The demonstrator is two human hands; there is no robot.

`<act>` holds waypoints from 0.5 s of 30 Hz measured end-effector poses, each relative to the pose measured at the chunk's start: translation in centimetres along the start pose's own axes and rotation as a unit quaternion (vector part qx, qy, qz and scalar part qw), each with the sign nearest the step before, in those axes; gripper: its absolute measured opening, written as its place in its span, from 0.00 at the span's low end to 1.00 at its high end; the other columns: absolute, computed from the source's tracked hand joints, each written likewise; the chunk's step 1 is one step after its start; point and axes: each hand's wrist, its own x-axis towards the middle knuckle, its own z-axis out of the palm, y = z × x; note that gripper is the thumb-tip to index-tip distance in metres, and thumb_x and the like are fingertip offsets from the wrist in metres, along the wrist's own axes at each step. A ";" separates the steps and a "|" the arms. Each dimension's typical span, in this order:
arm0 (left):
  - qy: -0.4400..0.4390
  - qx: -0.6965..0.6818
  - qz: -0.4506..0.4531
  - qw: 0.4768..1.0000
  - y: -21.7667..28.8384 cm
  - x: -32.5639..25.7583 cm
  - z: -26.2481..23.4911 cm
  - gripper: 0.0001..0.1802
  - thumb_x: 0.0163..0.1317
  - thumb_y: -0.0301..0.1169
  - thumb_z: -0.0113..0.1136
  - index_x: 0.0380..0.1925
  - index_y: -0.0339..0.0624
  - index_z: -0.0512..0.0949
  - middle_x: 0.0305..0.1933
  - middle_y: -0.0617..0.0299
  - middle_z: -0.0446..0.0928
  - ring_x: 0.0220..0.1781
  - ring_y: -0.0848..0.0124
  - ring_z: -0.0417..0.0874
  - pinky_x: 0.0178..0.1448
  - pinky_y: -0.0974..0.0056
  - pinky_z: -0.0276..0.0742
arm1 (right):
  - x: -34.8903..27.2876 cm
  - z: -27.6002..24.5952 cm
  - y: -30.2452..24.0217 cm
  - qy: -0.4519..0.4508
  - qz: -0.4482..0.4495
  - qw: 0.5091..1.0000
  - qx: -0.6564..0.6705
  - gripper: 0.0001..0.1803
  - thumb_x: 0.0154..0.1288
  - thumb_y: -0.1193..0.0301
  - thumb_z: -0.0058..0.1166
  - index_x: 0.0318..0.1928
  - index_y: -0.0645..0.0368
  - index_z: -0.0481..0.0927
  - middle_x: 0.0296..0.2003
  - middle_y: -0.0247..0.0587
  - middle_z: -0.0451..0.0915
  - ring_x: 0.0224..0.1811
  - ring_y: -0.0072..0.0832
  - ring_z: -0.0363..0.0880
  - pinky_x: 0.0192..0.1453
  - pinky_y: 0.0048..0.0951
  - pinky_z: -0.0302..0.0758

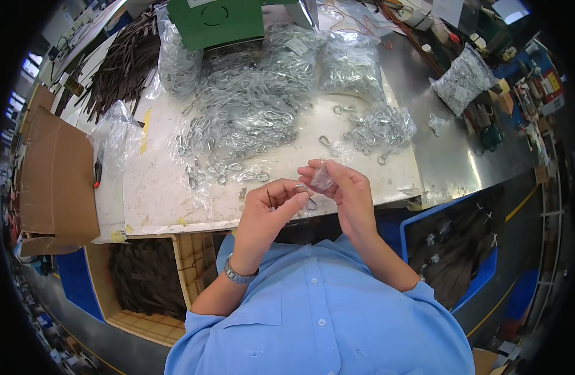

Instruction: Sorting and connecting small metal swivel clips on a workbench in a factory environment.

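Cluttered steel workbench (pixel 450 156) beside a cardboard box (pixel 53 181), daylit windows (pixel 31 65).

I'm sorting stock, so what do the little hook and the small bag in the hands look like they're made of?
The hook, held by the left hand, looks like bright plated metal: silvery and shiny. The small bag in the right hand looks like thin clear plastic film: see-through, crinkled, glinting.

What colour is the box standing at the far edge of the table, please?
The box is green, clearest in the head view.

silver metal hooks (pixel 237 125), green box (pixel 222 22), light-blue shirt (pixel 319 319), brown cardboard (pixel 56 181)
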 end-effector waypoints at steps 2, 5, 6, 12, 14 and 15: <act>0.055 0.010 0.019 0.998 0.1 0.2 0.1 0.10 0.75 0.29 0.67 0.51 0.38 0.89 0.38 0.68 0.88 0.29 0.88 0.70 0.32 0.76 0.64 | -0.3 0.2 0.0 -0.006 0.000 1.000 0.007 0.24 0.87 0.59 0.51 0.59 0.72 0.85 0.53 0.55 0.91 0.56 0.34 0.91 0.67 0.36 0.84; 0.082 -0.013 0.032 0.996 0.4 0.2 0.2 0.10 0.77 0.28 0.65 0.52 0.37 0.88 0.38 0.66 0.89 0.27 0.89 0.68 0.30 0.77 0.63 | -0.5 0.2 0.2 -0.011 -0.009 1.000 0.011 0.24 0.88 0.61 0.49 0.60 0.73 0.84 0.54 0.56 0.90 0.56 0.34 0.90 0.69 0.37 0.83; 0.096 -0.025 0.039 0.994 0.5 0.2 0.3 0.10 0.77 0.27 0.63 0.52 0.36 0.88 0.38 0.64 0.89 0.26 0.89 0.67 0.29 0.77 0.62 | -0.5 0.3 0.3 -0.012 -0.017 1.000 0.008 0.24 0.88 0.61 0.48 0.60 0.74 0.83 0.54 0.57 0.90 0.56 0.34 0.90 0.69 0.37 0.83; 0.078 -0.057 0.028 0.995 0.3 0.0 0.1 0.11 0.78 0.27 0.62 0.52 0.33 0.87 0.40 0.58 0.91 0.23 0.87 0.68 0.27 0.78 0.62 | -0.4 0.6 0.4 0.000 -0.028 0.999 0.016 0.25 0.89 0.60 0.47 0.61 0.74 0.83 0.56 0.58 0.89 0.57 0.36 0.90 0.67 0.37 0.84; 0.071 -0.066 0.021 0.995 0.4 -0.2 0.1 0.11 0.78 0.27 0.62 0.51 0.32 0.87 0.40 0.57 0.91 0.22 0.87 0.69 0.26 0.78 0.63 | -0.3 0.6 0.4 0.006 -0.035 0.999 0.015 0.26 0.89 0.60 0.48 0.62 0.74 0.83 0.55 0.58 0.89 0.57 0.36 0.90 0.67 0.37 0.84; 0.072 -0.056 0.019 0.996 0.4 -0.5 0.2 0.11 0.78 0.27 0.61 0.51 0.32 0.86 0.39 0.56 0.91 0.22 0.87 0.68 0.26 0.78 0.61 | -0.3 0.6 0.3 0.011 -0.042 0.999 0.013 0.26 0.89 0.59 0.48 0.62 0.74 0.82 0.55 0.59 0.89 0.57 0.37 0.90 0.66 0.37 0.85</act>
